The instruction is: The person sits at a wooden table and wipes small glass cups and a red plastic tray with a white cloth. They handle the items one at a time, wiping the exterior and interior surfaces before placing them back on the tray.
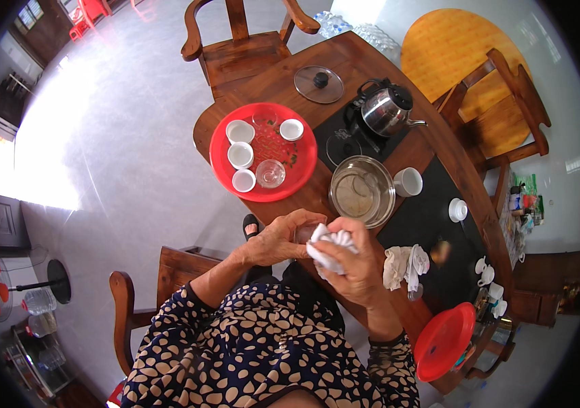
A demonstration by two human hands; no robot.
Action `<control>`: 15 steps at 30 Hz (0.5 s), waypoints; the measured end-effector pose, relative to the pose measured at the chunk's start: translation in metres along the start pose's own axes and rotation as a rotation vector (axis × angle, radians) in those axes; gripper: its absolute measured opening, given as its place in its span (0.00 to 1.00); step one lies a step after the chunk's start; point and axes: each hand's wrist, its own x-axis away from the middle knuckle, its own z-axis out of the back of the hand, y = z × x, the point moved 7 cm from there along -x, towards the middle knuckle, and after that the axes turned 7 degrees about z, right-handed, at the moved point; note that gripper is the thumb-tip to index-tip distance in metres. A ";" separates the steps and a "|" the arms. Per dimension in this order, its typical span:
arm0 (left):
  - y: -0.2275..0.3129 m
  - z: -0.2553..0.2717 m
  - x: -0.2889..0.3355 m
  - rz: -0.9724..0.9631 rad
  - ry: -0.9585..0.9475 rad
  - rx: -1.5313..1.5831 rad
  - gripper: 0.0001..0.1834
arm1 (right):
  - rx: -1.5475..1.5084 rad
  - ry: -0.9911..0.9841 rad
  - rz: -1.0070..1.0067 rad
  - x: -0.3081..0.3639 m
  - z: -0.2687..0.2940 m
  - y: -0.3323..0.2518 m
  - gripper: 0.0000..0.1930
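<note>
My left hand (273,241) curled round glass (303,233); right hand (359,268) closed on bunched cloth (332,246). Loose left grip could drop glass onto counter (309,198) below.

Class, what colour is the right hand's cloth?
The cloth is white, best seen in the head view.

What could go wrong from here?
The small clear cup could slip from the left hand as the crumpled white cloth presses on it; held near the edge of the brown wooden table, it might reach the floor. The right hand might also bump the round shiny pot close by.
</note>
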 end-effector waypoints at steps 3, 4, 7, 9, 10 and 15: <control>-0.003 0.004 0.000 -0.003 0.067 -0.035 0.33 | 0.161 0.048 0.009 0.002 -0.007 0.006 0.26; -0.002 0.004 -0.001 -0.019 0.079 -0.077 0.33 | 0.177 0.057 0.005 0.002 -0.007 0.009 0.26; -0.002 0.002 -0.001 -0.022 0.097 -0.201 0.32 | 0.140 0.055 -0.009 -0.006 -0.003 0.018 0.19; 0.002 -0.004 0.002 0.035 0.086 -0.283 0.30 | 0.142 0.044 -0.020 -0.012 0.001 0.025 0.13; 0.002 -0.006 0.002 0.029 0.073 -0.300 0.30 | 0.063 0.033 -0.103 -0.013 0.002 0.034 0.12; -0.010 -0.004 -0.002 -0.044 0.105 -0.176 0.30 | -0.033 0.063 -0.141 -0.009 0.003 0.047 0.12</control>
